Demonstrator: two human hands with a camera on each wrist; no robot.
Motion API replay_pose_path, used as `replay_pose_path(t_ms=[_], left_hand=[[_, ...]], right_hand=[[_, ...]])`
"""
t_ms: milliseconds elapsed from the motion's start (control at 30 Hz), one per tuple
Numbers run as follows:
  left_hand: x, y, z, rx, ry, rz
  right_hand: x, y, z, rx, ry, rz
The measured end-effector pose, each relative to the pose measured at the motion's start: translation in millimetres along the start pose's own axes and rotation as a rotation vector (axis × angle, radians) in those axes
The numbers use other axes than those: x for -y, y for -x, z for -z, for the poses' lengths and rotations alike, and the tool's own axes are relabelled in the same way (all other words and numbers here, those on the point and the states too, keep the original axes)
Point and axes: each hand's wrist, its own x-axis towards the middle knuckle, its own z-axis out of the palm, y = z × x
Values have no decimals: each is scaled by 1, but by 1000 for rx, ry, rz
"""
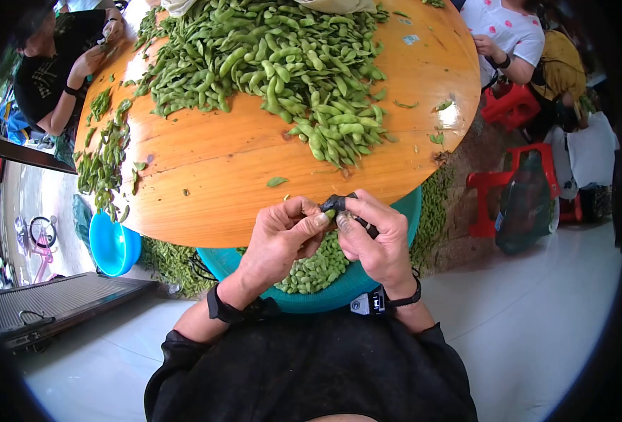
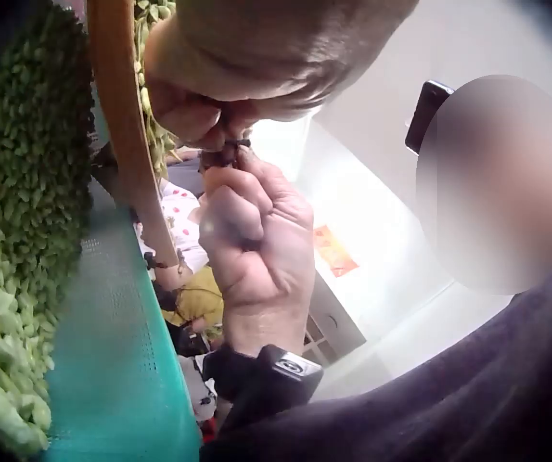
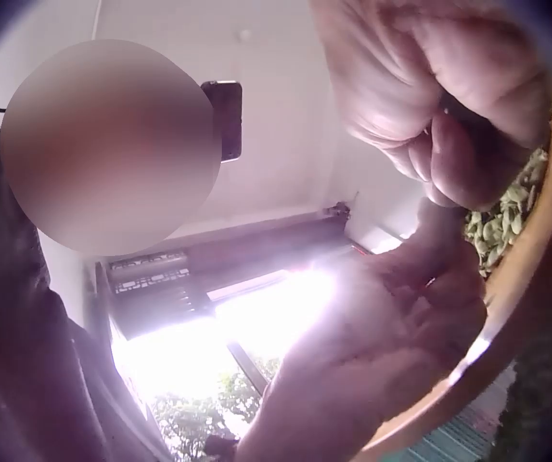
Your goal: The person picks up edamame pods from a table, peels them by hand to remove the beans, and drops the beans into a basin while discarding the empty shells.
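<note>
Both hands meet above the near edge of the round wooden table (image 1: 219, 169). A small green soybean pod (image 1: 330, 213) shows between their fingertips. My left hand (image 1: 283, 235) pinches the pod, its thumb lying along it. From the other side, my right hand (image 1: 380, 235) grips the pod with thumb and a finger wrapped in black. In the left wrist view, the right hand (image 2: 261, 231) has curled fingers, and the pod is hidden. Under the hands, a teal basin (image 1: 304, 302) holds many shelled green beans (image 1: 314, 273).
A big heap of soybean pods (image 1: 268, 63) covers the table's far part, with a smaller pile (image 1: 107, 162) at left. Blue basin (image 1: 114, 243) stands at lower left, red stools (image 1: 511, 176) at right. Two people sit across the table. Pods and husks (image 1: 434, 211) lie on the floor.
</note>
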Motion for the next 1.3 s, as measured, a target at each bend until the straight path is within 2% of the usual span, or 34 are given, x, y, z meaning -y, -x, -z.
replay_pose_path(t_ms=[33, 67, 133, 267, 333, 367, 433, 500, 567, 600, 633, 700, 767, 833, 867, 900, 967, 1033, 1100, 1133, 1200, 1233, 1300], left_hand=[[0, -1, 4, 82, 172, 80], [-1, -1, 6, 80, 170, 83], [-4, -1, 7, 194, 391, 163], [3, -2, 4, 205, 465, 141], [-1, -1, -1, 39, 37, 18], [-3, 0, -4, 38, 39, 19], [-6, 0, -8, -225, -753, -391], [-5, 1, -9, -193, -757, -459], [-9, 3, -12, -77, -741, -284], [-16, 5, -17, -43, -580, -152], [-15, 3, -14, -44, -579, -150], [-15, 1, -6, 41, -540, -79], [-16, -1, -3, 64, -524, -58], [-17, -2, 0, 110, -438, 10], [-20, -2, 2, 159, -407, 61], [-19, -2, 5, 158, -405, 62], [-16, -3, 10, 221, -318, 112], [-20, -4, 11, 236, -348, 123], [-22, -3, 11, 252, -379, 134], [-22, -3, 10, 249, -378, 146], [-23, -2, 7, 245, -376, 159], [-24, -1, 4, 207, -408, 149], [-21, 0, 1, 168, -439, 140]], right_hand=[[2, 0, 0, 18, -120, -38], [0, 1, 1, 17, -123, -40], [-3, 0, 4, 61, -240, -96], [-1, 0, 4, 58, -284, -118], [0, 0, 3, -14, 164, 74], [0, 0, 1, -12, 164, 73], [0, 0, -6, -160, 700, 464], [0, 3, -12, -170, 761, 449], [-6, 3, -14, -207, 840, 522], [-6, 2, -15, -196, 850, 551], [-7, 2, -14, -195, 849, 548], [-7, 2, -13, -118, 720, 464], [-7, -2, -6, -98, 668, 465], [-11, -3, 0, -33, 141, -34], [-10, -2, 3, 2, -119, -146], [-11, -3, 7, 3, -118, -149], [-14, -5, 14, 60, -295, -284], [-13, -5, 10, 52, -260, -279], [-12, -5, 3, -5, -24, -107], [-13, -5, 4, -5, -24, -108], [-17, -5, 8, 30, 319, 59], [-14, -5, 5, 31, 318, 57], [-6, -2, -6, -59, 659, 343]])
